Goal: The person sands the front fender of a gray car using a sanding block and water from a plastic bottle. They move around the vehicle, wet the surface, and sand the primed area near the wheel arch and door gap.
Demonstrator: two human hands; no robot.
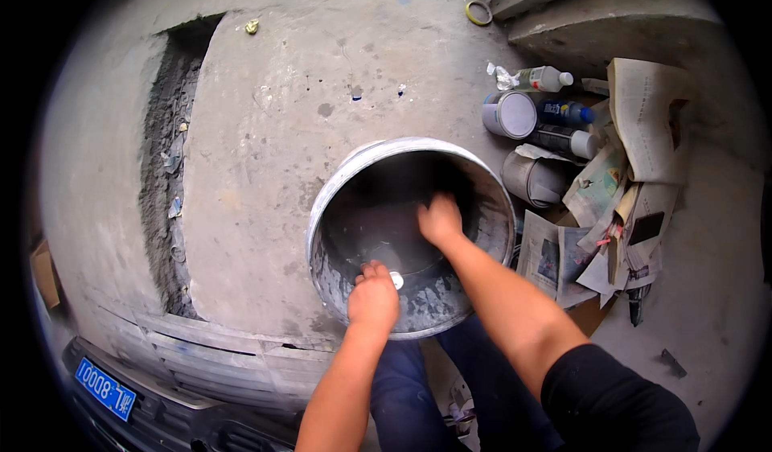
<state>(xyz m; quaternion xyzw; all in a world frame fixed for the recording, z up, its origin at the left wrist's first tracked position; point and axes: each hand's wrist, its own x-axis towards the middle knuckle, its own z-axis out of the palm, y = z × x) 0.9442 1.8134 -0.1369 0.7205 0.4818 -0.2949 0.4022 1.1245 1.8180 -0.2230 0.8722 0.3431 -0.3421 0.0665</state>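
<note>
A large round metal drum [320,203] with a pale, paint-smeared rim stands upright in front of my legs, dark inside with a grey, wet-looking bottom. My left hand [375,297] reaches over its near left part with curled fingers. At the thumb side of that hand is a small white round thing [396,281], which appears to be in its grip; its kind does not show. Deeper toward the right side is my right hand [441,219], closed and slightly blurred. Shadow hides its fingertips and anything in them.
Right of the drum lie paint cans [515,115], bottles [545,79] and crumpled newspapers [651,122]. A tape roll [478,13] is on the concrete floor at the back. To the left runs a long trench [170,178] with rubble; a vehicle's bumper [161,416] is at lower left.
</note>
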